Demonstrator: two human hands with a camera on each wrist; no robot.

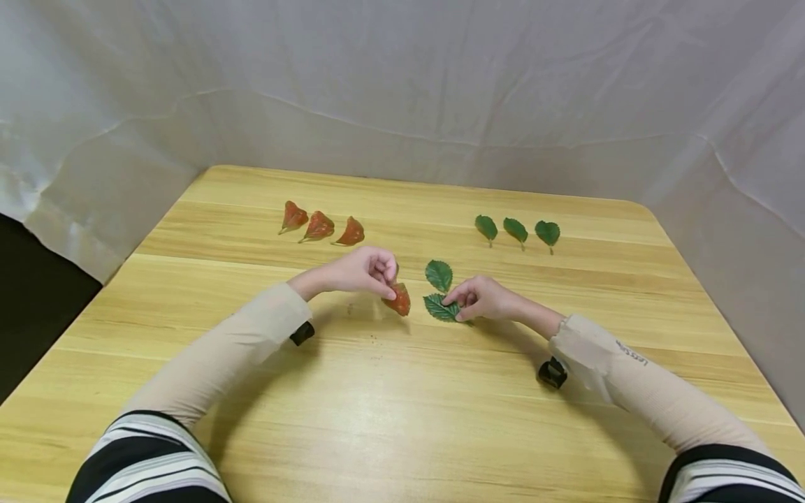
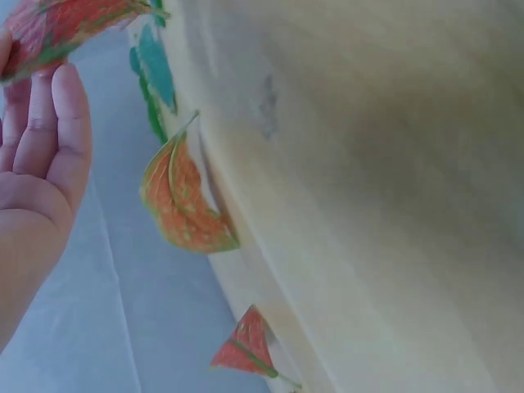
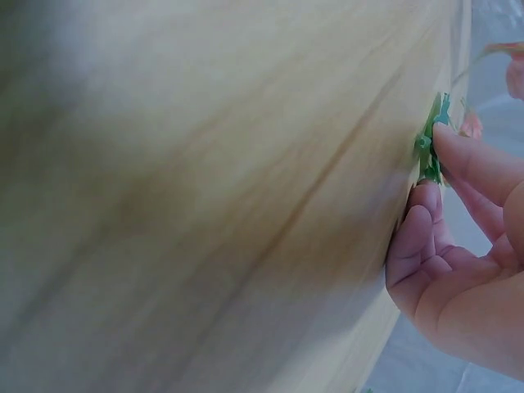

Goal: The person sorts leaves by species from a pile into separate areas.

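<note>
My left hand pinches a red leaf just above the wooden table near its middle; the left wrist view shows that red leaf at my fingertips. My right hand pinches the edge of a green leaf that lies on the table, and the right wrist view shows my fingers closing on the green leaf. A second green leaf lies just behind it, untouched.
Three red leaves lie in a row at the back left, and two of them show in the left wrist view. Three green leaves lie in a row at the back right. White cloth walls the table.
</note>
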